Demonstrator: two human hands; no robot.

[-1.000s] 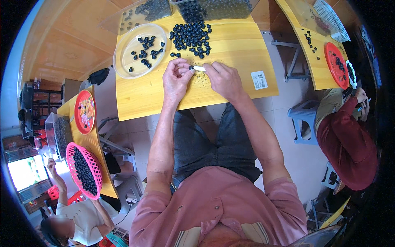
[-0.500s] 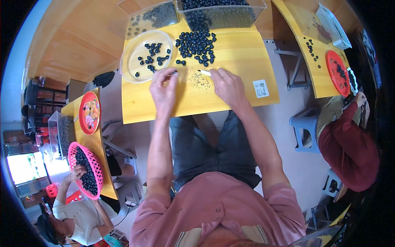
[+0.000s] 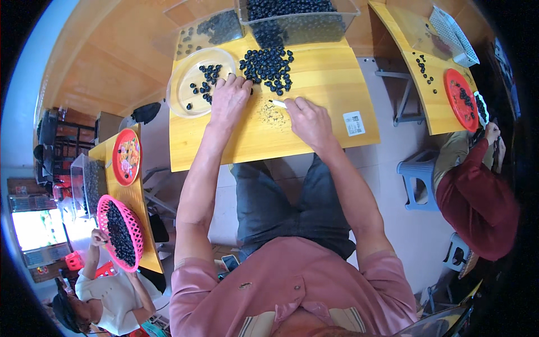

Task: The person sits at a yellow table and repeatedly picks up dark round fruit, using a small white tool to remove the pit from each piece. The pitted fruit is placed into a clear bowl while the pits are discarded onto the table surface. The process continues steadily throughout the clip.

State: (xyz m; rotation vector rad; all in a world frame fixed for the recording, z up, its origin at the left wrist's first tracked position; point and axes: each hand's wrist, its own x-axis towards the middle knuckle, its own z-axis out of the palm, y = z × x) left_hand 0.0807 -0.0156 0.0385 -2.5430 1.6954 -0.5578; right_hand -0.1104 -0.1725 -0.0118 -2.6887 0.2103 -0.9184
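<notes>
My left hand (image 3: 230, 101) reaches over the right rim of a round clear plastic tub (image 3: 178, 98), its fingers bent and close together. Their tips and the thumb are hidden, so what they pinch, if anything, does not show. A small round black ball (image 3: 251, 91), like a berry or bead, lies on the table beside those fingers. Several more balls lie in the tub. My right hand (image 3: 309, 121) is closed round a slim white tool (image 3: 278, 103) with a dark tip, pointing left. Beyond both hands spreads a pile of black balls (image 3: 266, 67) on the yellow table (image 3: 314, 135).
A clear bin (image 3: 297, 36) full of black balls stands at the far edge. Dark crumbs (image 3: 272, 116) and a white label (image 3: 353, 123) are on the table. Left, a person holds a pink basket (image 3: 137, 236); right, another person sits near a red tray (image 3: 460, 101).
My left hand has moved away and turned, from pinching a ball near the table's middle to over the tub's rim. The right hand with the white tool has barely moved.
</notes>
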